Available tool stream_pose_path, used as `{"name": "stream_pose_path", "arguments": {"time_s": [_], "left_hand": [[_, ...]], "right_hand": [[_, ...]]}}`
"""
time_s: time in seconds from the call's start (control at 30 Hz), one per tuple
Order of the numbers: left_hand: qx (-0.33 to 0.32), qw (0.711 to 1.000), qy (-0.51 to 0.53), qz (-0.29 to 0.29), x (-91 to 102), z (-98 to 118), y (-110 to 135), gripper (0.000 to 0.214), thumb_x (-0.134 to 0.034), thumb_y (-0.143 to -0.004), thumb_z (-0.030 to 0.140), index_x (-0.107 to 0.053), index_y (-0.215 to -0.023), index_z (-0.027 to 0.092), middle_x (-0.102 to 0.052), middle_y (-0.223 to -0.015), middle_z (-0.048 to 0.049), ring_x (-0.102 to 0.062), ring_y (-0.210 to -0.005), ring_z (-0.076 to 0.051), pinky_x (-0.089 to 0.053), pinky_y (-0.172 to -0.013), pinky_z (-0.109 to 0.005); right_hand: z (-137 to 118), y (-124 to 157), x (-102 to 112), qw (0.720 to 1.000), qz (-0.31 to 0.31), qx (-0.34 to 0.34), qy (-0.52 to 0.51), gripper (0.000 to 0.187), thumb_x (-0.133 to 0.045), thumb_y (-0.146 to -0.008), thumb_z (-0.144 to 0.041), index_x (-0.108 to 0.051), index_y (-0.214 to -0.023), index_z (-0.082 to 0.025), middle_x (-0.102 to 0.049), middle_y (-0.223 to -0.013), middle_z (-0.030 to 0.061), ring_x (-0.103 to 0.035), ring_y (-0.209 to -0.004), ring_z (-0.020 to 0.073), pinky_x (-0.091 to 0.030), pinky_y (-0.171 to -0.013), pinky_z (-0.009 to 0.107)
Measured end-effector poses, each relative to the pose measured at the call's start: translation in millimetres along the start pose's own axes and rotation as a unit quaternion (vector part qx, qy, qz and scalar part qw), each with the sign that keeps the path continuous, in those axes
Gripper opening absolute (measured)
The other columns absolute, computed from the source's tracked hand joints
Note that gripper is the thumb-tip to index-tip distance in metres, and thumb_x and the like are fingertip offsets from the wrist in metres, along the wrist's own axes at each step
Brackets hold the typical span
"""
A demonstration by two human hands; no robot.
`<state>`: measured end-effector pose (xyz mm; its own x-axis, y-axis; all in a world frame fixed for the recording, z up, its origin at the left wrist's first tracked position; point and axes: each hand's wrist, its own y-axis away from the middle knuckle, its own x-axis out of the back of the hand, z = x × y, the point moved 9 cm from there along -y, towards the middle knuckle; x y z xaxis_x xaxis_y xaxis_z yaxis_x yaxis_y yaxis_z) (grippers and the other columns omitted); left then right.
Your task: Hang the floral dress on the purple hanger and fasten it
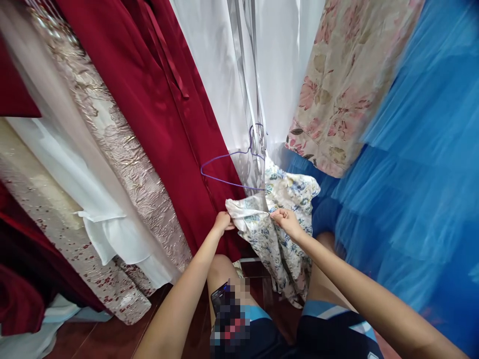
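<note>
A white dress with a blue and green floral print (288, 194) hangs partly on a purple wire hanger (220, 182). Its right side sits over the hanger, while the hanger's left arm sticks out bare. My left hand (223, 222) is closed on the loose left edge of the dress. With a pinch of thumb and fingers, my right hand (285, 222) grips the fabric near the middle of the neckline. The lower part of the dress droops between my knees.
Dark red fabric (149, 114) and a white cloth with long ribbons (209, 65) hang close behind. A pink floral cloth (337, 94) and blue tulle (422, 164) hang to the right. Several pale garments (123, 164) crowd the left. A phone (220, 299) rests on my thigh.
</note>
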<state>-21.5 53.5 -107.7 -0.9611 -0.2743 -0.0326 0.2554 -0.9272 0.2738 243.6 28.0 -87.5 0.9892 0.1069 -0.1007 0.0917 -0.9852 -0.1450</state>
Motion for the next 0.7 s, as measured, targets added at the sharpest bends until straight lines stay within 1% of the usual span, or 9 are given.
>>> {"name": "stream_pose_path", "arguments": {"time_s": [0.1, 0.23, 0.3, 0.37, 0.43, 0.53, 0.6, 0.67, 0.7], "left_hand": [[-0.01, 0.997, -0.049, -0.057, -17.1, -14, 14, 0.012, -0.066, -0.076, 0.014, -0.058, -0.067, 0.014, -0.06, -0.055, -0.0042, -0.061, -0.055, -0.017, -0.051, -0.066, -0.033], [-0.092, 0.986, -0.054, -0.126, -61.2, 0, 34, 0.024, -0.058, -0.085, 0.036, -0.057, -0.073, 0.016, -0.062, -0.07, -0.0025, -0.061, -0.066, -0.015, -0.051, -0.072, -0.031], [-0.129, 0.978, -0.056, -0.158, -87.9, 13, 47, 0.027, -0.059, -0.084, 0.04, -0.055, -0.072, 0.016, -0.058, -0.07, 0.0, -0.057, -0.067, -0.014, -0.049, -0.072, -0.028], [-0.175, 0.964, -0.076, -0.185, -113.2, 29, 65, 0.029, -0.061, -0.083, 0.04, -0.054, -0.068, 0.016, -0.053, -0.067, 0.0016, -0.052, -0.066, -0.013, -0.046, -0.07, -0.025], [-0.258, 0.937, -0.123, -0.2, -133.5, 50, 88, 0.029, -0.058, -0.086, 0.042, -0.057, -0.071, 0.017, -0.052, -0.07, 0.0012, -0.051, -0.069, -0.014, -0.045, -0.072, -0.026], [-0.388, 0.883, -0.178, -0.196, -147.5, 80, 121, 0.03, -0.051, -0.091, 0.045, -0.063, -0.086, 0.018, -0.059, -0.091, -0.004, -0.056, -0.09, -0.018, -0.044, -0.086, -0.029], [-0.38, 0.883, -0.15, -0.232, -148.0, 82, 129, 0.03, -0.052, -0.091, 0.046, -0.063, -0.104, 0.021, -0.059, -0.11, -0.007, -0.056, -0.106, -0.02, -0.041, -0.095, -0.031], [-0.28, 0.892, -0.107, -0.34, -152.1, 61, 130, 0.04, -0.049, -0.092, 0.051, -0.054, -0.122, 0.025, -0.061, -0.114, -0.0082, -0.059, -0.106, -0.021, -0.044, -0.094, -0.034], [-0.213, 0.883, -0.1, -0.405, -155.2, 44, 133, 0.044, -0.047, -0.092, 0.053, -0.051, -0.126, 0.025, -0.064, -0.108, -0.0083, -0.063, -0.099, -0.021, -0.046, -0.091, -0.036]], "right_hand": [[29, 1, 8, 0.999, -0.008, -0.038, 0.02, 0.035, -0.065, -0.07, -0.042, -0.048, -0.049, -0.02, -0.043, -0.041, -0.0046, -0.028, -0.039, 0.0078, -0.019, -0.042, 0.023], [48, 3, 14, 0.996, -0.033, -0.077, 0.034, 0.024, -0.066, -0.066, -0.032, -0.054, -0.051, -0.019, -0.047, -0.041, -0.0033, -0.034, -0.037, 0.0091, -0.022, -0.039, 0.023], [36, 6, 12, 0.996, -0.056, -0.064, 0.025, 0.011, -0.068, -0.063, -0.025, -0.063, -0.068, -0.016, -0.059, -0.054, -0.0014, -0.048, -0.047, 0.0117, -0.034, -0.045, 0.022], [11, 10, -1, 0.993, -0.115, -0.024, 0.007, 0.026, -0.069, -0.062, -0.018, -0.067, -0.087, -0.017, -0.067, -0.075, 0.0004, -0.059, -0.068, 0.0146, -0.045, -0.062, 0.024], [-15, 17, -16, 0.984, -0.18, 0.011, -0.009, 0.033, -0.068, -0.064, -0.015, -0.065, -0.097, -0.017, -0.067, -0.086, 0.0008, -0.06, -0.079, 0.016, -0.047, -0.076, 0.027], [-46, 25, -23, 0.98, -0.194, 0.039, 0.004, 0.023, -0.062, -0.073, -0.017, -0.064, -0.096, -0.016, -0.065, -0.083, 0.0002, -0.057, -0.073, 0.0152, -0.046, -0.074, 0.028], [-69, 31, -20, 0.978, -0.188, 0.078, 0.043, 0.017, -0.059, -0.077, -0.019, -0.064, -0.093, -0.016, -0.064, -0.082, 0.0006, -0.055, -0.073, 0.016, -0.045, -0.073, 0.028], [-97, 38, -14, 0.967, -0.195, 0.133, 0.098, 0.014, -0.057, -0.081, -0.02, -0.065, -0.091, -0.017, -0.065, -0.085, 0.0018, -0.056, -0.078, 0.0179, -0.045, -0.077, 0.029], [-112, 42, -8, 0.96, -0.194, 0.161, 0.125, 0.014, -0.056, -0.083, -0.02, -0.066, -0.092, -0.017, -0.065, -0.086, 0.0023, -0.056, -0.081, 0.0188, -0.044, -0.079, 0.03]]}}
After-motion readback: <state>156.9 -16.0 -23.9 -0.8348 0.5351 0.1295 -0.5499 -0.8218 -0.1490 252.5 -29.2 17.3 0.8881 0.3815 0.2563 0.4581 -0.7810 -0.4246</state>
